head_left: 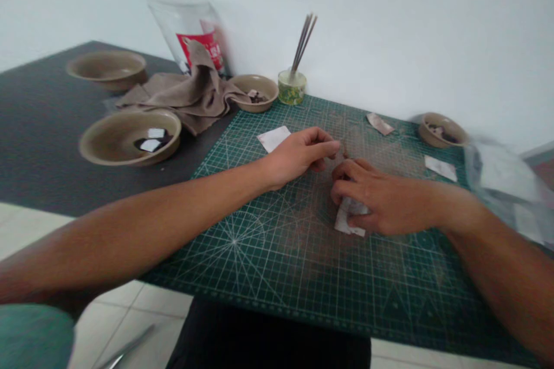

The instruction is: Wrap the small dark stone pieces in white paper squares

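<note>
My left hand point(302, 153) is over the middle of the green cutting mat point(259, 265), its thumb and fingers pressed together in a pinch. Whatever lies between those fingertips is too small and blurred to make out. Close beside it, my right hand point(372, 196) curls down on a creased white piece of paper point(350, 223) with brown smudges, fingers bent over its upper part and thumb at its lower side. A small dark speck point(345, 154) shows between the two hands. Reddish-brown dust is spread on the mat around them.
White paper pieces lie on the mat: one left point(274, 138), one far point(380, 124), one right point(440, 168). Several tan bowls point(99, 138) stand around, some with small pieces inside. Behind are a brown cloth point(173, 92), clear jar point(168, 17) and stick holder point(291, 87). Plastic bag point(506, 179) at right.
</note>
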The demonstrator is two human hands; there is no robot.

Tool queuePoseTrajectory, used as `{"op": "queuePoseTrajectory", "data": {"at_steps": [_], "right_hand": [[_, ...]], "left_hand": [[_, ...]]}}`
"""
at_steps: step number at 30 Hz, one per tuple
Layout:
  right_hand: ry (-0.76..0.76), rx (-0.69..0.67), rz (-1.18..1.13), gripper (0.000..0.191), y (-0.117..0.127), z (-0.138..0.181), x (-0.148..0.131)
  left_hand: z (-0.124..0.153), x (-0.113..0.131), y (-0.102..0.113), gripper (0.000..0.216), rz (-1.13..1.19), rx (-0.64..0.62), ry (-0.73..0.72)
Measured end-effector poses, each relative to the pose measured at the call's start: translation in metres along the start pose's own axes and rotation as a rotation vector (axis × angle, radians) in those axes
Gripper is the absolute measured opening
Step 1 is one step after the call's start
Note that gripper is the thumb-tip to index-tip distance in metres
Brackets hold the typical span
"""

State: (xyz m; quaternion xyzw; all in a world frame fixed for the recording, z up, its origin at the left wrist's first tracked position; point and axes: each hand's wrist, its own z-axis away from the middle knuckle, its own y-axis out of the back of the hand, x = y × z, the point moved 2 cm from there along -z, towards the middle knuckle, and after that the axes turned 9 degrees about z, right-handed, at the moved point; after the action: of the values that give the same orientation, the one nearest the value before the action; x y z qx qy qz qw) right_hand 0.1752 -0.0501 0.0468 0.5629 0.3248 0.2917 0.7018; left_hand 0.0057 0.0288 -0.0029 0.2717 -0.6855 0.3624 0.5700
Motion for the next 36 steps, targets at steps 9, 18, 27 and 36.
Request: {"op": "queuePoseTrajectory", "data": {"at_steps": [9, 18, 27, 36], "right_hand": [[-0.131, 0.552, -0.014, 0.010, 0.005, 0.034, -0.018], [-0.290, 0.467, -0.048, 0.019, -0.025, 0.037, -0.010], [-0.298, 0.503, 0.181, 0.022, -0.034, 0.043, -0.010], [-0.649, 0.726, 0.134, 0.022, -0.016, 0.041, 0.023]], "left_hand": [[0.000, 0.000, -0.002, 0.022, 0.010, -0.012, -0.010], [-0.001, 0.000, -0.001, 0.023, 0.028, -0.002, -0.011], [0.000, 0.001, -0.003, 0.020, 0.038, 0.026, -0.028], [0.022, 0.013, -0.009, 0.025, -0.363, -0.026, -0.402]]}}
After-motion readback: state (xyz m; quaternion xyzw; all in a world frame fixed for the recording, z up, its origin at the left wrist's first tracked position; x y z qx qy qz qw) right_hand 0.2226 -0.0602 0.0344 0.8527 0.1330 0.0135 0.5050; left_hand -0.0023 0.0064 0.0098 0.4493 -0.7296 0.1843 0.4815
